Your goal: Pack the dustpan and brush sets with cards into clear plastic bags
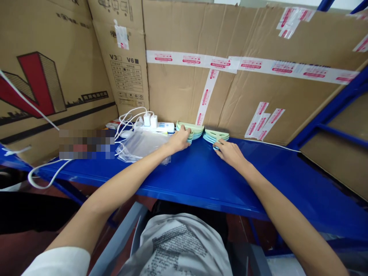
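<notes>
Cardboard box [125, 73] reads "V3" and "V6" (rest illegible).

Two stacks of green pieces [201, 132], two chargers [150, 120]

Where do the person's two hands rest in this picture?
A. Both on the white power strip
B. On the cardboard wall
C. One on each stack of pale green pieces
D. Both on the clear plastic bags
C: the left hand touches the left green stack and the right hand touches the right green stack, on the blue shelf.
</notes>
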### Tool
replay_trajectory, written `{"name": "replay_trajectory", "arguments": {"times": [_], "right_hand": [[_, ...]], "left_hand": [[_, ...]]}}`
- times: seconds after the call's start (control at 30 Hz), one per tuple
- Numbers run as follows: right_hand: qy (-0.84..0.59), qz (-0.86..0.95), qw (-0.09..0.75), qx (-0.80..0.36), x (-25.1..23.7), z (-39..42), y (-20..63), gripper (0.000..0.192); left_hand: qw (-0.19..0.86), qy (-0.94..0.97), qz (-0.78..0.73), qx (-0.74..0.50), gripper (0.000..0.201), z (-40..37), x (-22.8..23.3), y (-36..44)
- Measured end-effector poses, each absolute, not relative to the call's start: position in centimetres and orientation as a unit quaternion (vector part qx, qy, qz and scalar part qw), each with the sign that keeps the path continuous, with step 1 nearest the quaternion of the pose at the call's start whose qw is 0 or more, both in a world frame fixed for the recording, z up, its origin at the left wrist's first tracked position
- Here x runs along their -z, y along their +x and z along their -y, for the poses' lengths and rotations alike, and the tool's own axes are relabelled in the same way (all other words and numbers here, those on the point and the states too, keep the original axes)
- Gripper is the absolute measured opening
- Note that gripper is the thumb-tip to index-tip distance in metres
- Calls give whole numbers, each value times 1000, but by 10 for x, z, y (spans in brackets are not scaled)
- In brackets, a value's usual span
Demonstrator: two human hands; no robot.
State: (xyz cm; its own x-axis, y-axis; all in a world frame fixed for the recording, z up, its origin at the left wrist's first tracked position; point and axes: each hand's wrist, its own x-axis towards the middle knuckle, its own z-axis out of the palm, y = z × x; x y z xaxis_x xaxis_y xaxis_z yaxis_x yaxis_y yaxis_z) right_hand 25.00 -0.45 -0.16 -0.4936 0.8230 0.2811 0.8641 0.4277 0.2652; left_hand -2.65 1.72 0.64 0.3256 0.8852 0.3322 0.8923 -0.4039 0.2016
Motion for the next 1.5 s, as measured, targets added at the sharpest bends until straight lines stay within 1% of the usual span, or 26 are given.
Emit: {"name": "replay_trajectory", "arguments": {"times": [0.23, 0.37, 0.5, 0.73, 0.9, 1.03, 1.23, 1.5], "right_hand": [[-503, 849, 58, 150, 8, -1, 246, 37], [-484, 863, 61, 130, 5, -4, 252, 36], [-500, 856, 69, 114, 1, -6, 251, 36], [-489, 863, 76, 101, 2, -16, 251, 28], [-499, 859, 85, 80, 1, -21, 252, 30], [-500, 855, 91, 104, 0, -17, 247, 32], [-502, 854, 53, 127, -2, -12, 243, 29], [-498, 854, 31, 150, -1, -9, 243, 29]], "left_hand": [[8, -814, 547, 194, 54, -19, -5, -27], [4, -817, 545, 190, 55, -18, -5, -27], [11, -816, 548, 184, 57, -18, -5, -26], [7, -813, 553, 180, 60, -19, -4, -27], [5, -814, 552, 184, 64, -21, -4, -27], [9, -814, 554, 175, 65, -21, -4, -27], [7, -811, 560, 172, 66, -19, -6, -26], [15, -815, 556, 162, 63, -14, -9, -26]]}}
